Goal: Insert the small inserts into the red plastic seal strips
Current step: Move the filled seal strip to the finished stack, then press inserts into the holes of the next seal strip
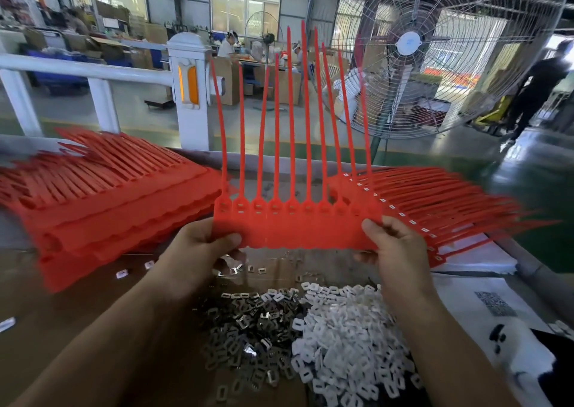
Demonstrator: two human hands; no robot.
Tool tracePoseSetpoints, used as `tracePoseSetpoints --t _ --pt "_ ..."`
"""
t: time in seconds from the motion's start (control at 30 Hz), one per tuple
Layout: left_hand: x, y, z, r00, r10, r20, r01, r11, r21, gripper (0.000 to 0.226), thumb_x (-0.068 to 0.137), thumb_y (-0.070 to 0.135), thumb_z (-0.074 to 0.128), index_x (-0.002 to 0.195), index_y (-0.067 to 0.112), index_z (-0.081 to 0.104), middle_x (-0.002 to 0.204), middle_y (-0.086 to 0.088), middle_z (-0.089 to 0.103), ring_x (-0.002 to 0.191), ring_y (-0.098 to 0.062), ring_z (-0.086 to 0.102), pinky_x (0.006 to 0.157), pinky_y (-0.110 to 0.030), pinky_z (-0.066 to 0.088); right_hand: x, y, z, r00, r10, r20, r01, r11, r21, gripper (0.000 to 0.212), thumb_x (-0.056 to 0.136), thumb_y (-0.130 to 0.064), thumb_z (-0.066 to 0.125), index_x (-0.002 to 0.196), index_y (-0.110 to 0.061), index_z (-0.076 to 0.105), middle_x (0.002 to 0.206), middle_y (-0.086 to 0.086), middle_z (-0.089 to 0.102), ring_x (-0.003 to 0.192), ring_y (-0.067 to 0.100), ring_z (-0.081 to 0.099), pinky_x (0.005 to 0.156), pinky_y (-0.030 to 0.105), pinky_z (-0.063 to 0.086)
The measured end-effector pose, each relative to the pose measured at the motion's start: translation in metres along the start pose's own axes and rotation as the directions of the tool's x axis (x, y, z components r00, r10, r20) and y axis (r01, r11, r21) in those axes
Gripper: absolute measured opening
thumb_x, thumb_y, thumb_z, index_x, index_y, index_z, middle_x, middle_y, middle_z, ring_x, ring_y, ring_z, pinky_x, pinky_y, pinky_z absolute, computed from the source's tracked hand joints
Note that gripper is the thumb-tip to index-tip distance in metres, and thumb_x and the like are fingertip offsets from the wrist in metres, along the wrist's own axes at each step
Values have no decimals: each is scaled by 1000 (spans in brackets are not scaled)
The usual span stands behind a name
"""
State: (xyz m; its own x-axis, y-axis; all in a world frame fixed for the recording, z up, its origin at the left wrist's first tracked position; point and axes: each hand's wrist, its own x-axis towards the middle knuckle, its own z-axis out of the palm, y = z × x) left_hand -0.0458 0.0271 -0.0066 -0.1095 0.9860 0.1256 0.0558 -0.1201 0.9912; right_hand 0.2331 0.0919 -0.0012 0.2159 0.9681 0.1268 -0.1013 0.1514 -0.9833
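I hold a red sheet of joined seal strips [295, 229] upright in front of me, its several thin tails pointing up. My left hand [202, 245] pinches its lower left corner and my right hand [391, 245] pinches its lower right edge. Small pale inserts show in the row of heads along the sheet. Below, on the table, lies a heap of small inserts: dark metal ones [248, 335] on the left and white plastic ones [344, 335] on the right.
A stack of red strip sheets [102, 195] lies at the left, another stack with white inserts [435, 207] at the right. Brown cardboard [77, 329] covers the table. A large standing fan [435, 49] and a white railing [93, 74] stand beyond.
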Motion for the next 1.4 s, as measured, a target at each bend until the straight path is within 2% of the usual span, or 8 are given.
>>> tracePoseSetpoints --t 0.27,0.43,0.53,0.63,0.77,1.07,1.23,1.4 --pt "7 -12 -6 994 85 -65 -73 985 159 30 94 2 65 102 30 69 80 -3 74 66 -13 69 58 -23 52 4 10 -5 999 43 -12 -44 977 -209 8 94 -14 73 92 -19 78 93 9 78 75 30 76 53 36 60" --pt "9 -18 -5 982 81 -171 -25 951 310 18 93 20 72 110 26 69 85 5 76 70 -6 70 68 -26 54 9 17 -8 997 71 -30 -77 933 -351 10 95 -17 69 89 -15 75 66 4 75 54 23 74 41 27 48" --pt "10 -19 -7 975 90 -202 22 870 493 24 92 26 73 115 29 66 84 9 74 74 -1 68 72 -24 50 13 18 -14 999 21 -40 -38 879 -475 18 95 -19 68 78 -18 74 59 -1 72 49 20 71 48 31 49" --pt "9 -17 -6 977 81 -196 41 833 551 33 90 23 73 123 25 66 87 11 72 80 -3 67 79 -29 51 15 16 -17 1000 2 -29 -17 841 -541 8 94 -21 69 92 -22 77 67 -4 74 62 19 73 67 42 62" --pt "6 -13 -5 979 60 -195 75 783 618 36 90 21 70 124 30 66 89 14 70 80 -4 65 76 -30 51 12 12 -17 998 -68 15 61 736 -674 31 94 -25 70 125 -20 70 91 -11 68 83 7 65 68 23 47" --pt "0 -1 -7 985 -34 -171 140 740 658 39 91 18 63 124 38 64 89 11 69 76 -8 67 74 -30 54 10 0 -26 993 -48 105 114 555 -824 17 91 -29 72 107 -24 76 80 -21 60 91 18 67 82 35 52" --pt "0 -1 -8 981 -53 -188 171 697 696 26 90 29 67 115 38 67 88 12 70 80 -8 67 80 -33 56 6 -5 -25 995 -12 95 90 451 -888 26 90 -34 74 113 -23 74 105 -3 74 103 23 69 93 42 55" --pt "0 -3 -8 984 -34 -178 153 682 716 39 90 37 71 128 35 62 97 15 67 88 -7 65 84 -31 52 -2 -14 -21 981 -89 171 190 306 -933 27 90 -40 75 113 -25 71 111 -4 71 105 21 66 90 40 53"
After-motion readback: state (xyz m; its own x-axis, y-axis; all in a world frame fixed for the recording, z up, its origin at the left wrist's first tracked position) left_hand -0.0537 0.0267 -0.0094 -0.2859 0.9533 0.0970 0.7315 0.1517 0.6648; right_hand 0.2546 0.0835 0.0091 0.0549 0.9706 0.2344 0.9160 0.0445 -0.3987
